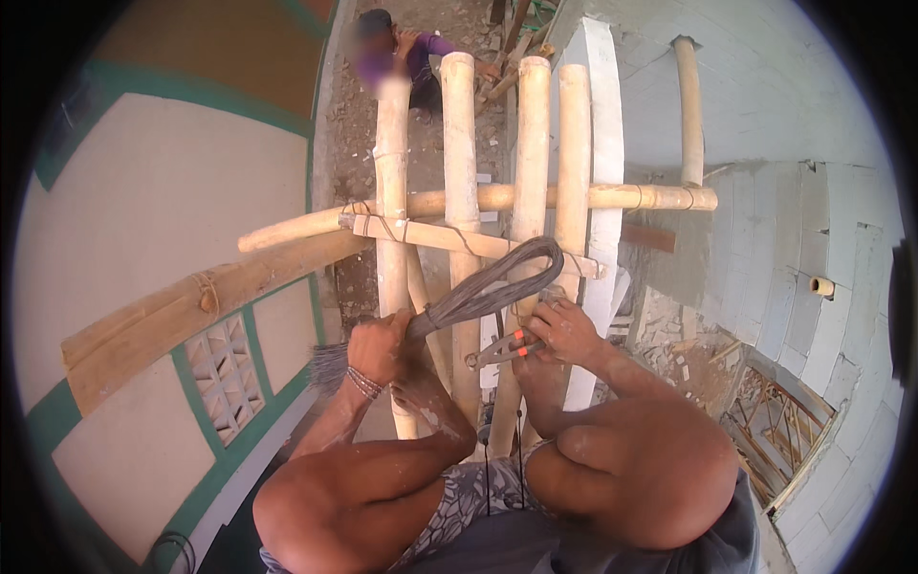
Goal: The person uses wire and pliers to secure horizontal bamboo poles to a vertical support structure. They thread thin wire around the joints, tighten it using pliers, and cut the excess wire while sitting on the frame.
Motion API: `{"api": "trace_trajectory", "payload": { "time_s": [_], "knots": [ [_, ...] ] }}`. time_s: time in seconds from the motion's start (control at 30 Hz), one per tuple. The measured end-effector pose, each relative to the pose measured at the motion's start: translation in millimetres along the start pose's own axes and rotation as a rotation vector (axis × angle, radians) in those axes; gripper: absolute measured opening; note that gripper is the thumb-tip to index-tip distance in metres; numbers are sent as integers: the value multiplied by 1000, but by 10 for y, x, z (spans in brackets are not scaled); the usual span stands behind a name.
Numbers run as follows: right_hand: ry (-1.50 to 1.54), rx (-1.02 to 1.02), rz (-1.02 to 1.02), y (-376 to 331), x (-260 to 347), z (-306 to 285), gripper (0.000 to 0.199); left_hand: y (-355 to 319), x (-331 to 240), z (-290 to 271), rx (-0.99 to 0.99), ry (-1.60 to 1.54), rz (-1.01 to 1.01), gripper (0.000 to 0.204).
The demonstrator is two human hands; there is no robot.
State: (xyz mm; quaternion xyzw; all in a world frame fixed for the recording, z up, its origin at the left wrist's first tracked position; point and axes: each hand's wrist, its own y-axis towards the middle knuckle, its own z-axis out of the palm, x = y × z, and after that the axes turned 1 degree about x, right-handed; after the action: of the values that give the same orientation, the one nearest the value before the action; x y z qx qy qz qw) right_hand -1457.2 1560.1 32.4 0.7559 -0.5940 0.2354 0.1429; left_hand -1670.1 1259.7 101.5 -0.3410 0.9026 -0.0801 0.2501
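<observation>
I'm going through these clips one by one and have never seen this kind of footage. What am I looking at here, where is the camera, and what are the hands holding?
There is no machine here: the one picture comes from a wide fisheye camera worn on a person's head, looking straight down, so straight edges bend near the rim. The person crouches high on a bamboo scaffold of upright poles and cross poles lashed together with wire. Their knees fill the lower edge. The left hand has a closed grip on a looped bundle of thin wire. The right hand holds pincers with orange-tipped handles against a pole. Far below, on rubble-strewn ground, is another person in a purple top. A painted wall is on the left, a white block wall on the right.
</observation>
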Motion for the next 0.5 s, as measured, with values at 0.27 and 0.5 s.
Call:
{"api": "trace_trajectory", "payload": {
  "time_s": [0.27, 0.5],
  "knots": [
    [219, -339, 572, -1176, 302, -261, 44, -355, -60, 366, 62, 42, 93, 34],
    [157, -695, 737, -964, 123, -477, 41, -337, -189, 877, 116, 184, 378, 42]
  ]
}}
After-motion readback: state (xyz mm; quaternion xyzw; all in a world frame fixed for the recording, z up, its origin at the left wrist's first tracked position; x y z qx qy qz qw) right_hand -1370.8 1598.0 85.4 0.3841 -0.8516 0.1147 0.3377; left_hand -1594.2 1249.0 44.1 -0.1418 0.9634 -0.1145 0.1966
